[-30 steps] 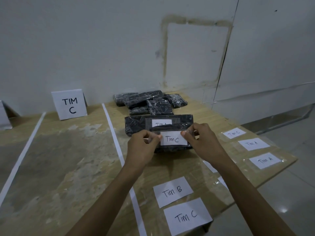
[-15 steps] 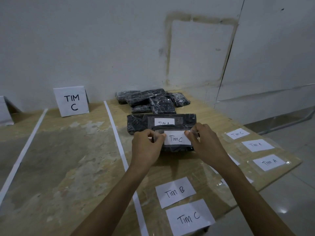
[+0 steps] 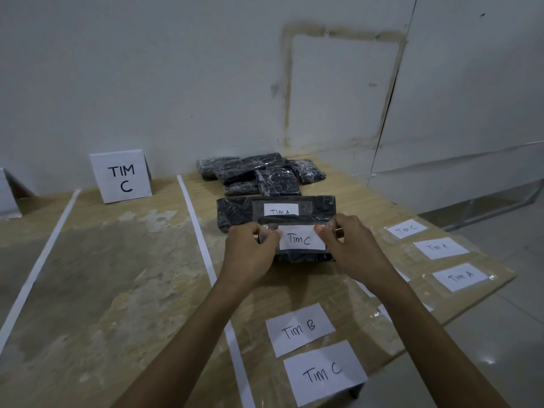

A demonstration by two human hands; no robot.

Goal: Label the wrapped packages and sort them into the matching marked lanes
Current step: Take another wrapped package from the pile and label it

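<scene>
The wrapped package (image 3: 303,257) is being labelled: its Tim C label (image 3: 301,237) is being pinched at both tape ends by the left grip (image 3: 250,248) and right grip (image 3: 350,245), probably so that it is being kept taut and flat.

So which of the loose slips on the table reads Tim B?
The Tim B slip near the front edge, just behind the front Tim C slip. The readable slips at right say Tim C or Tim A.
</scene>
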